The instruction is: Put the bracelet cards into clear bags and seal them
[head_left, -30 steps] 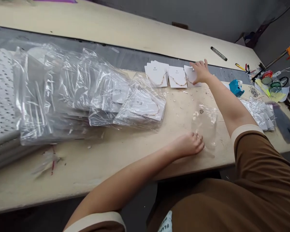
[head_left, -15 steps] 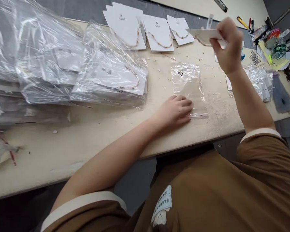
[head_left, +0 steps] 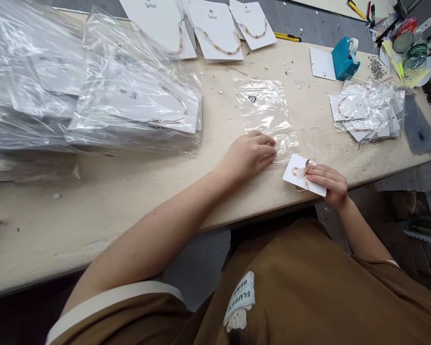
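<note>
One flat zip-lock bag [head_left: 266,108], one left hand [head_left: 251,151], one right hand [head_left: 326,181].
Three beaded-chain card fronts [head_left: 215,31] at 12 o'clock, any beneath hidden; one held chain card [head_left: 291,173] at 3; one teal tape dispenser [head_left: 341,60], one white card [head_left: 320,63] and one plastic bottle [head_left: 415,57] toward 2; one large heap of bagged cards [head_left: 89,96] at 10, one small heap [head_left: 377,115] between 2 and 3, both too overlapped to count.

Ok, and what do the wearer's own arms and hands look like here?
Both the left hand and right hand are bare, as are the forearms. The left brown short sleeve ends in a wide cream cuff; the right shows pale trim.
</note>
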`<state>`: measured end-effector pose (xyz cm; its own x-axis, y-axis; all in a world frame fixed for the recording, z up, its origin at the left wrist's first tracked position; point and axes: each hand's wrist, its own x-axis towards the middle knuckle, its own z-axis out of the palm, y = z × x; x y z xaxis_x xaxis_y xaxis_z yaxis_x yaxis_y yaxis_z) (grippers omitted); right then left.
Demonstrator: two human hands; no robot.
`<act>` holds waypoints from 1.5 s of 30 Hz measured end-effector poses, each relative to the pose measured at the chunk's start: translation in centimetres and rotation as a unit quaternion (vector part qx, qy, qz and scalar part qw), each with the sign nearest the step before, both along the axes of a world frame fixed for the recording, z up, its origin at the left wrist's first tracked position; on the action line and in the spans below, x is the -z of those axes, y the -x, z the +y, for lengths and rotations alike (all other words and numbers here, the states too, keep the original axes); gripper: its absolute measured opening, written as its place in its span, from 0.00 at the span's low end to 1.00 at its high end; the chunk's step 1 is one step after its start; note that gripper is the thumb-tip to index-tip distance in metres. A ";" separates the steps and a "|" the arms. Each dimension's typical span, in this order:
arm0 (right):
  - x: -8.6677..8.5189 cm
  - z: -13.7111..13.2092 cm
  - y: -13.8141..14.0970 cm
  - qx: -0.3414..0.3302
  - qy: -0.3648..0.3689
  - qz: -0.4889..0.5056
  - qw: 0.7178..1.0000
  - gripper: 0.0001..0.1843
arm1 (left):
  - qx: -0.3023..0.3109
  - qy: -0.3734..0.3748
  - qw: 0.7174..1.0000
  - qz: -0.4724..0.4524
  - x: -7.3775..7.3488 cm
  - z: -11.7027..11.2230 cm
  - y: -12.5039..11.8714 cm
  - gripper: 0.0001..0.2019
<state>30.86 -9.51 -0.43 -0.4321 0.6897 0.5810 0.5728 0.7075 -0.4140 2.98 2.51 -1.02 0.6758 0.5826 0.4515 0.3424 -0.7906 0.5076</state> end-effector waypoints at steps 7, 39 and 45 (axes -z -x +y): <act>1.1 -0.4 0.1 0.010 -0.054 -0.049 0.997 0.20 | -0.039 0.043 0.997 -0.058 0.1 -0.2 -0.3 0.11; -1.3 6.0 4.5 0.147 -0.074 -0.126 0.978 0.17 | 0.113 -0.076 0.989 -0.064 -0.3 2.5 1.2 0.27; -1.7 6.8 5.5 0.131 -0.033 -0.117 0.984 0.17 | 0.020 -0.050 0.994 -0.093 0.0 1.4 -0.1 0.21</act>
<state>25.32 -2.67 1.28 -0.3725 0.7586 0.5346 0.8127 0.5448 -0.2068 3.05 3.95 -0.99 0.5975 0.5021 0.6252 0.2167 -0.8518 0.4769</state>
